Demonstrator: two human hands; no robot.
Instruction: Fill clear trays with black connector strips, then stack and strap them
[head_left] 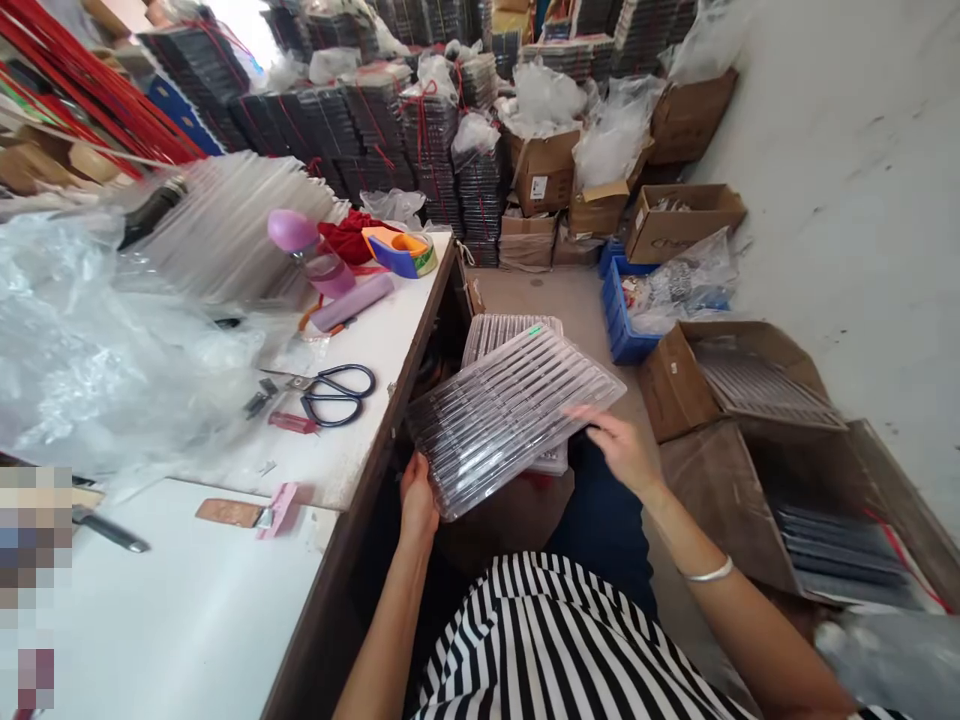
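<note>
A clear plastic tray (517, 420) with long parallel ridges is held tilted above my lap. My left hand (418, 500) is closed on its near left edge, thumb on top and the other fingers hidden beneath. At the right edge, my right hand (619, 445) has its fingertips on the rim and is slightly blurred; its thumb is hard to make out. A small green mark shows near the tray's far edge. Beneath lies a stack of similar trays (499, 328), mostly covered by the held one.
On the white table (409, 365) at left are scissors (337, 393), a tape dispenser (401, 250), a pink-topped bottle (296, 235), a scraper (232, 513) and plastic bags (112, 350). Cardboard boxes (675, 385) and a blue crate (626, 330) line the right wall. Tied tray stacks (480, 195) stand behind.
</note>
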